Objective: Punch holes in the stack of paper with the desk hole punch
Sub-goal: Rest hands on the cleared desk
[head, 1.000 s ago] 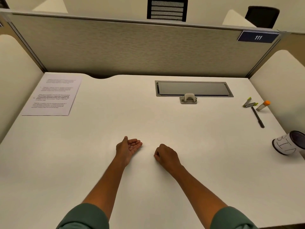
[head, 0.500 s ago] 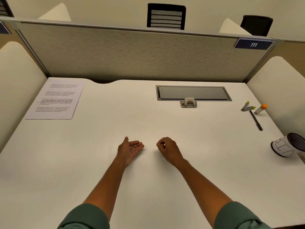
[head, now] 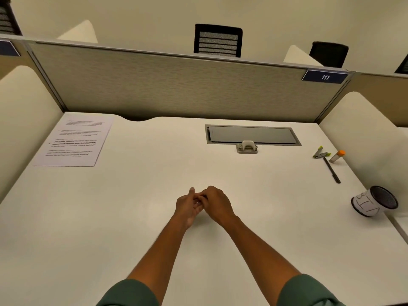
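The stack of printed paper (head: 72, 140) lies flat in the desk's far left corner. A small grey desk hole punch (head: 247, 147) stands at the back centre, against the front edge of a metal cable hatch (head: 252, 134). Both of my hands are in the middle of the white desk (head: 110, 217), far from the paper and the punch. My left hand (head: 187, 206) lies on its side with its thumb up and fingers relaxed. My right hand (head: 217, 204) has curled fingers that touch the left hand's fingers. Neither hand holds an object.
At the right edge lie a small green-and-grey stapler-like tool (head: 321, 153), an orange-capped glue stick (head: 337, 156) and a black pen (head: 331, 170). A white cup (head: 373, 200) lies on its side nearer me. Partition walls (head: 176, 85) close the desk at the back and both sides.
My two hands, apart a second ago, have come together and now touch at the fingers. The view has tilted upward. Paper and punch have not moved.
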Available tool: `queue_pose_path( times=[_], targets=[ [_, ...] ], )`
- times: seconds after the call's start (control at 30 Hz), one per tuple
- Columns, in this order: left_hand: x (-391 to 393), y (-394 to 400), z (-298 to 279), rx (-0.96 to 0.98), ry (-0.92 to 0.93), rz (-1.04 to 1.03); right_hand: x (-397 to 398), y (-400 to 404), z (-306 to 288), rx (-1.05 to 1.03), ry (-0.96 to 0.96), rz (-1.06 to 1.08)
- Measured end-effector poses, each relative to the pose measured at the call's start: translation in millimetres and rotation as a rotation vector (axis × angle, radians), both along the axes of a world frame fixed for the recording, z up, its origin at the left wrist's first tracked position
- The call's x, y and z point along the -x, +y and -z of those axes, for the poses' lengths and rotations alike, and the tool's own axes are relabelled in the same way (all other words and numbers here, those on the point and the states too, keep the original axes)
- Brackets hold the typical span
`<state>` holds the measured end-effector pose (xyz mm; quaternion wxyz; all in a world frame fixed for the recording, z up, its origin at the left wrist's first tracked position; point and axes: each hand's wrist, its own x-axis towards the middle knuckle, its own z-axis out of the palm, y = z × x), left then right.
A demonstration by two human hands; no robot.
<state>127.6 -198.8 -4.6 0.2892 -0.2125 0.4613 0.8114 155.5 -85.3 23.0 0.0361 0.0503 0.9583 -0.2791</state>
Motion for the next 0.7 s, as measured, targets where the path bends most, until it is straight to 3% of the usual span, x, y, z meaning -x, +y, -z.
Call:
queue_pose_path(
  times=[0.33, 0.7],
  targets=[
    [-45.1, 68.2, 3.5, 0.034, 0.028, 0.098, -45.8, 71.5, 16.2, 0.197, 0.209, 0.413],
    [-96.6, 161.4, 8.2, 0.044, -0.045, 0.137, -97.2, 165.3, 28.4, 0.26, 0.259, 0.594]
  ],
)
